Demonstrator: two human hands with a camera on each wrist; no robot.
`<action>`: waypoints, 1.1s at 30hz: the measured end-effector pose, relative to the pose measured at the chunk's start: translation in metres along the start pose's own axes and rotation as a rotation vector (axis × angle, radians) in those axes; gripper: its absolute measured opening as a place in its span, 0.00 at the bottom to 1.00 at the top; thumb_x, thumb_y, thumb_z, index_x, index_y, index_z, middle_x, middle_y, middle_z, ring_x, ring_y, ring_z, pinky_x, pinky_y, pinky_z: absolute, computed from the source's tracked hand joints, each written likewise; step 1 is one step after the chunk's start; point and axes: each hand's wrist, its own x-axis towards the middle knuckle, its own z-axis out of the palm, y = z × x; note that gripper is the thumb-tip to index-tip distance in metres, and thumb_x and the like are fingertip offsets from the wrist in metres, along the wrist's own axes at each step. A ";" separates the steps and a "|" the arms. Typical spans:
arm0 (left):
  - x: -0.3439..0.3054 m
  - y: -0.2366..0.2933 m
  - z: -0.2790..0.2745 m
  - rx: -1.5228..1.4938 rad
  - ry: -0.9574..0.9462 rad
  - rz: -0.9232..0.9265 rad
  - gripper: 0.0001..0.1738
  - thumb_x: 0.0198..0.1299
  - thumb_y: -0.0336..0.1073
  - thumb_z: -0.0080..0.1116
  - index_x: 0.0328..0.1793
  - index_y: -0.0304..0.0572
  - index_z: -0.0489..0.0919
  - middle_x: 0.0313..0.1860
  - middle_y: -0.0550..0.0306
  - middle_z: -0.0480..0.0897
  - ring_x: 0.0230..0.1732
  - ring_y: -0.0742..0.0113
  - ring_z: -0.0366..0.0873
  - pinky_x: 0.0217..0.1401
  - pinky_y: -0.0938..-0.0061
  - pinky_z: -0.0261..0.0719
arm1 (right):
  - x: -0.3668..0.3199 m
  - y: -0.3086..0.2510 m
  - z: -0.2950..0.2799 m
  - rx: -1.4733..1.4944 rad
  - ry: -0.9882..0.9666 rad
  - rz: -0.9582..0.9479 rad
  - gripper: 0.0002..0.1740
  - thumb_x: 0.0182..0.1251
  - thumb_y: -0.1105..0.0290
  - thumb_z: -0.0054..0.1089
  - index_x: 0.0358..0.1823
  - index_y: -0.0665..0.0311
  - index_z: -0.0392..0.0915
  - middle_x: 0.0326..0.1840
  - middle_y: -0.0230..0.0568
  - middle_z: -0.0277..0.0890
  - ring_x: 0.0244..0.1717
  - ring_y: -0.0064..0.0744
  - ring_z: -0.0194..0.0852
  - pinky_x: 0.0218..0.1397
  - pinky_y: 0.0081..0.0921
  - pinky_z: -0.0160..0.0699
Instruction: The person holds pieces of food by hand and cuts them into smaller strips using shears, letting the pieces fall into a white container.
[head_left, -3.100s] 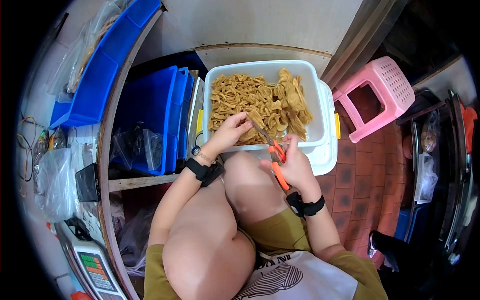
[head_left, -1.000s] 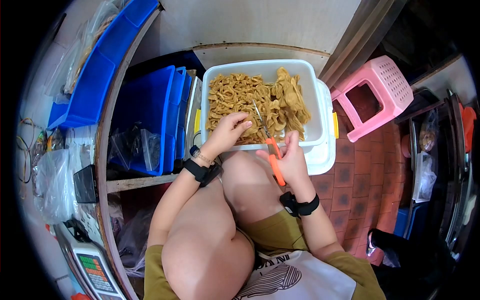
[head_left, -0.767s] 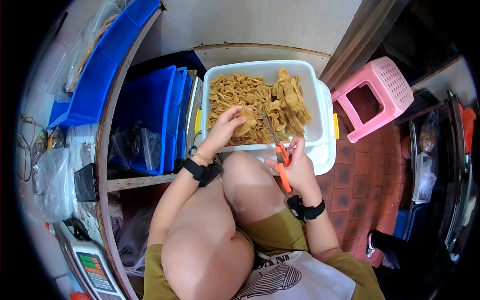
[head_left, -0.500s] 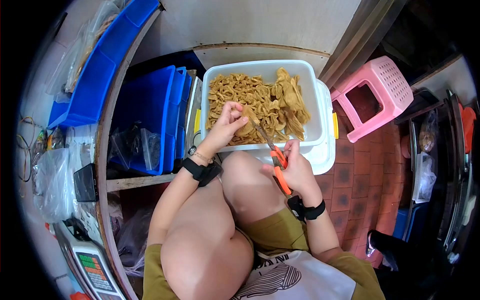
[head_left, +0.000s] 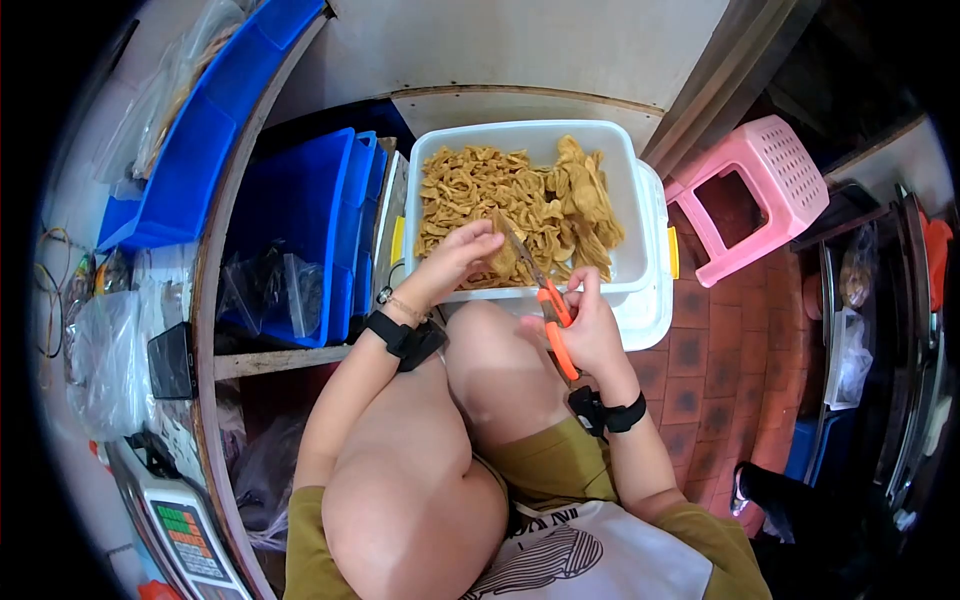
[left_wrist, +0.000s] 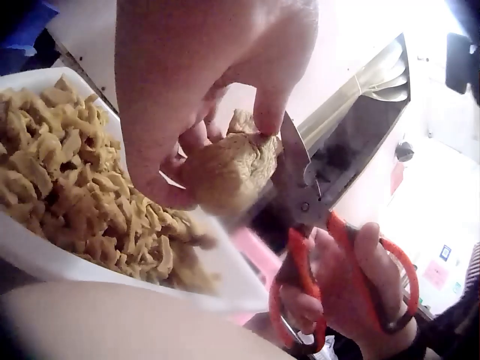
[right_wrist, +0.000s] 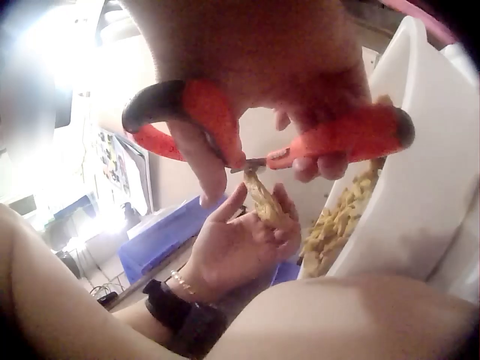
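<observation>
In the left wrist view my left hand (left_wrist: 202,67) pinches a wrinkled tan food piece (left_wrist: 232,169), soft-looking and folded, between thumb and fingers. My right hand (head_left: 594,328) grips orange-handled scissors (head_left: 558,345), with fingers and thumb through the loops. The handles are spread apart in both wrist views, and the blades meet the edge of the piece beside my left thumb. Below both hands stands a white plastic tub (head_left: 637,220). Short tan strips (head_left: 465,185) fill its left and middle; larger whole pieces (head_left: 580,195) are heaped at its right side.
A white lid (head_left: 650,325) lies under the tub's right side. Blue bins (head_left: 300,220) stand on a shelf to the left, with a scale (head_left: 185,530) nearer me. A pink stool (head_left: 770,175) is at the right on the tiled floor (head_left: 700,360).
About a second ago my left hand was low over the strips; it then lifted a whole piece. The scissors have moved left and up, and their blades now overlap that piece.
</observation>
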 end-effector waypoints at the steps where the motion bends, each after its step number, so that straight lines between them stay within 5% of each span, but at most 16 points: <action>1: 0.001 0.000 0.000 0.000 0.000 0.001 0.13 0.66 0.36 0.52 0.55 0.43 0.71 0.42 0.66 0.75 0.42 0.83 0.68 0.46 0.83 0.67 | 0.000 0.003 0.002 0.017 0.021 -0.016 0.42 0.42 0.48 0.76 0.44 0.62 0.54 0.24 0.45 0.74 0.25 0.47 0.76 0.31 0.34 0.74; 9: 0.000 0.000 0.007 0.362 -0.016 0.242 0.13 0.64 0.39 0.56 0.48 0.37 0.77 0.38 0.70 0.78 0.38 0.85 0.70 0.42 0.86 0.69 | -0.006 -0.007 -0.012 -0.105 -0.080 0.011 0.39 0.46 0.48 0.72 0.45 0.62 0.55 0.21 0.44 0.73 0.24 0.47 0.76 0.31 0.34 0.73; 15: 0.007 -0.006 0.002 0.469 0.055 0.325 0.15 0.64 0.39 0.56 0.50 0.36 0.76 0.40 0.67 0.79 0.37 0.84 0.71 0.40 0.84 0.71 | -0.002 0.002 0.008 0.057 -0.005 -0.057 0.37 0.46 0.55 0.75 0.42 0.62 0.53 0.17 0.39 0.68 0.18 0.36 0.67 0.25 0.29 0.69; 17: 0.005 -0.005 0.003 0.425 0.075 0.315 0.14 0.64 0.40 0.57 0.48 0.36 0.77 0.38 0.68 0.79 0.36 0.84 0.71 0.39 0.85 0.71 | -0.005 0.004 0.018 0.207 0.031 -0.021 0.38 0.46 0.58 0.76 0.42 0.62 0.52 0.17 0.38 0.67 0.17 0.32 0.63 0.23 0.27 0.67; 24: 0.003 -0.007 -0.002 0.534 -0.049 0.247 0.16 0.61 0.43 0.59 0.39 0.35 0.78 0.29 0.66 0.76 0.32 0.82 0.66 0.37 0.80 0.69 | -0.003 0.000 0.012 0.034 -0.047 0.027 0.38 0.50 0.53 0.73 0.43 0.63 0.51 0.20 0.38 0.71 0.20 0.33 0.68 0.28 0.28 0.70; 28: 0.002 -0.004 0.003 0.635 -0.042 0.286 0.17 0.60 0.45 0.60 0.33 0.36 0.75 0.24 0.68 0.69 0.29 0.82 0.61 0.30 0.79 0.64 | 0.002 0.003 0.018 0.023 -0.045 -0.109 0.36 0.53 0.54 0.71 0.44 0.63 0.51 0.20 0.38 0.72 0.20 0.32 0.68 0.29 0.28 0.70; 31: 0.002 -0.007 0.005 0.438 0.024 0.430 0.19 0.60 0.45 0.60 0.28 0.37 0.71 0.21 0.69 0.63 0.26 0.81 0.57 0.26 0.78 0.59 | -0.002 -0.007 0.015 0.085 -0.076 0.049 0.36 0.53 0.54 0.71 0.44 0.64 0.51 0.18 0.37 0.71 0.18 0.30 0.67 0.27 0.27 0.69; 33: -0.001 0.001 0.000 0.515 0.017 0.254 0.15 0.60 0.43 0.60 0.33 0.38 0.76 0.24 0.71 0.67 0.28 0.83 0.61 0.30 0.81 0.62 | -0.005 -0.010 0.016 0.098 -0.020 -0.011 0.36 0.53 0.55 0.71 0.44 0.64 0.51 0.16 0.36 0.69 0.17 0.27 0.64 0.25 0.25 0.67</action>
